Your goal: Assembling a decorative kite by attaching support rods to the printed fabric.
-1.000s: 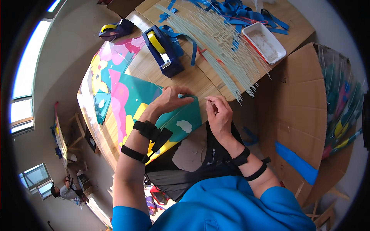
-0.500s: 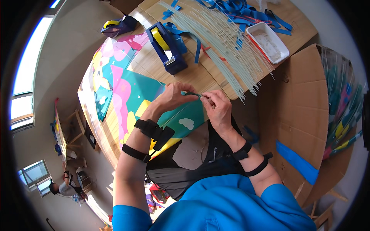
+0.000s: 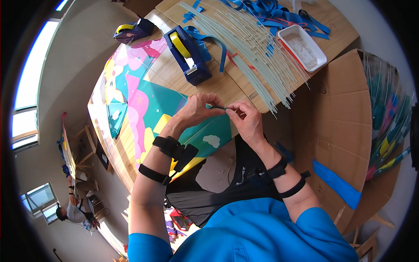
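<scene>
A kite (image 3: 174, 102) of printed green, pink and yellow sheet lies over the near table edge and hangs toward my lap, with a thin line or rod along it. Above its right part, my left hand (image 3: 200, 109) is closed, pinching a dark green edge or corner that seems to belong to the kite. The fingertips of my right hand (image 3: 246, 118) pinch the far end of that dark green bit. Whether something small lies between the right fingertips is hidden. Both wrists wear black straps.
Beyond my hands stand a blue tape dispenser (image 3: 187, 56) with yellow tape and another dispenser (image 3: 134, 30). Pale thin rods (image 3: 248, 52), blue ribbon (image 3: 266, 8) and a white tray (image 3: 302, 48) share the wooden table. A cardboard box (image 3: 336, 131) stands right; another person (image 3: 78, 209) sits far left.
My right hand has shifted slightly, its fingers curling closer over the green end. My left hand stays almost still. The far person has moved an arm.
</scene>
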`<action>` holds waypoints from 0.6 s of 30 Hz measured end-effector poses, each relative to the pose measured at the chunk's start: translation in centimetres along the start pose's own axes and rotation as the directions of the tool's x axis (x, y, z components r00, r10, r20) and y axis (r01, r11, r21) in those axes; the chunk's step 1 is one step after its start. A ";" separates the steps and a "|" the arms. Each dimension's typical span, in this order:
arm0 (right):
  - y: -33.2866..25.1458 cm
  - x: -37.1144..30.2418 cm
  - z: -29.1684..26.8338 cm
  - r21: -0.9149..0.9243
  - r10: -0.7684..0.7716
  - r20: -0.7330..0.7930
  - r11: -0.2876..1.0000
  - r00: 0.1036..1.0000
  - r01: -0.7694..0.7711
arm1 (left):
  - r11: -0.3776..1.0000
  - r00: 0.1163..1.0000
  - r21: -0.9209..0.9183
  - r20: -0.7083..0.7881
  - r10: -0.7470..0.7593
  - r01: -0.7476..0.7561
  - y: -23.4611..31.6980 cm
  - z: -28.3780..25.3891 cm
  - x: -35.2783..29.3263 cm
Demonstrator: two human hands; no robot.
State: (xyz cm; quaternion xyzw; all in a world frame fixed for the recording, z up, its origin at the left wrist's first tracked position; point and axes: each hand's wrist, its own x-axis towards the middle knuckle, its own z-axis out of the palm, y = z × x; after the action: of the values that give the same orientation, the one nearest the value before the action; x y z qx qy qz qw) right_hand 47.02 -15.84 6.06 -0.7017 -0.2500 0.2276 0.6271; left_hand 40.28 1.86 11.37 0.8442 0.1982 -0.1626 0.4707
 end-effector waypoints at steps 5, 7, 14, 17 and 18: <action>0.7 0.1 -0.1 0.120 0.124 0.057 0.984 0.991 -0.130 | 0.999 0.999 0.013 -0.011 0.030 -0.030 -0.2 0.3 0.3; 1.2 0.2 0.1 0.170 0.228 0.071 0.956 0.971 -0.237 | 0.998 0.998 0.004 0.014 0.062 -0.062 -0.8 0.2 0.6; 1.9 0.3 -0.2 -0.116 0.305 -0.003 0.946 0.952 -0.303 | 0.994 0.994 -0.043 0.049 -0.102 0.104 0.2 -0.6 0.2; 0.6 2.1 0.6 0.029 0.200 -0.081 0.980 0.976 -0.199 | 0.996 0.999 0.082 -0.018 -0.034 0.035 -0.4 -0.2 -0.3; 0.1 3.1 0.6 0.010 0.157 -0.090 0.988 0.983 -0.157 | 0.998 0.999 0.049 -0.023 -0.028 0.029 -0.2 -0.1 -0.5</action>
State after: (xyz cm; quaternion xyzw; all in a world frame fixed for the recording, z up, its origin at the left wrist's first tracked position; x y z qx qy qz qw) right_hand 49.02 -13.46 5.85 -0.7281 -0.1649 0.2445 0.6188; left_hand 39.79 2.01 11.50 0.8544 0.2112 -0.1647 0.4452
